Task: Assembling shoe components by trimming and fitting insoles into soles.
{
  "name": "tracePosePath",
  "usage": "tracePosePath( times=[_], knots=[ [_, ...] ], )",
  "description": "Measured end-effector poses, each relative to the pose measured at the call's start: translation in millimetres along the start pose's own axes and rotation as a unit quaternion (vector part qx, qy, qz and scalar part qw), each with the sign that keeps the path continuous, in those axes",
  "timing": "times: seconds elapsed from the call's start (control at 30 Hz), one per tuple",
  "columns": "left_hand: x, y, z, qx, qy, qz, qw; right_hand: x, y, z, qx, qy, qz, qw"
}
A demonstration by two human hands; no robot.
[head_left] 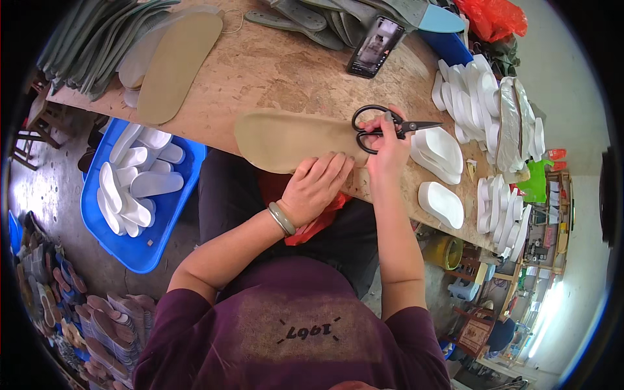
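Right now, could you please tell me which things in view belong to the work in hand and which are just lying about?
In hand: tan insole, touched by the left hand; black scissors, in the right hand; probably the other insole and white soles.

Seemingly lying about: phone; red bag at top right; green bag.

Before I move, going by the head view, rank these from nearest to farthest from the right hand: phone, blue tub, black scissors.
From the right hand:
1. Black scissors: held in it, blades pointing right.
2. Phone: ahead, toward the far side of the table.
3. Blue tub: off to the left, beside the person's legs.
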State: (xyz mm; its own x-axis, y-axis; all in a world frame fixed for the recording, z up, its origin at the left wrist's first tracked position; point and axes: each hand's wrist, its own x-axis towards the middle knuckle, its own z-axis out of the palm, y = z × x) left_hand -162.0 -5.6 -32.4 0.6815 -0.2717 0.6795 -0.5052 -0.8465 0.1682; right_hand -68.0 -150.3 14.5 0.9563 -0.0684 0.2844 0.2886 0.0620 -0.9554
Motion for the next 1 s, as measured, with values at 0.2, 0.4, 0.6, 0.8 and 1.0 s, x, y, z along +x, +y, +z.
tracePosePath(
  times=[0.2,0.4,0.6,0.8,1.0],
  knots=[
    [-5.1,-1.1,-0.2,-0.003,-0.008,0.016,1.000,-7.1,-28.5,-16.3,-0.276,-0.332,-0.198,0.880],
    [-2.6,-4.0,1.8,-0.004,0.004,0.023,1.000,16.7,-13.0,-20.5,-0.320,-0.408,-0.363,0.774],
    [0.7,-4.5,2.3,0.014,-0.003,0.011,1.000,2.2,2.6,-1.8,-0.094,-0.089,-0.044,0.991],
    [6.2,-5.0,-0.7,0.008,-0.011,0.012,1.000,15.4,-10.0,-14.7,0.039,-0.063,0.053,0.996],
    [-11.7,-5.8,12.4,-0.013,-0.025,0.019,0.999,15.1,-25.0,-6.6,-0.345,-0.408,-0.337,0.775]
  ],
)
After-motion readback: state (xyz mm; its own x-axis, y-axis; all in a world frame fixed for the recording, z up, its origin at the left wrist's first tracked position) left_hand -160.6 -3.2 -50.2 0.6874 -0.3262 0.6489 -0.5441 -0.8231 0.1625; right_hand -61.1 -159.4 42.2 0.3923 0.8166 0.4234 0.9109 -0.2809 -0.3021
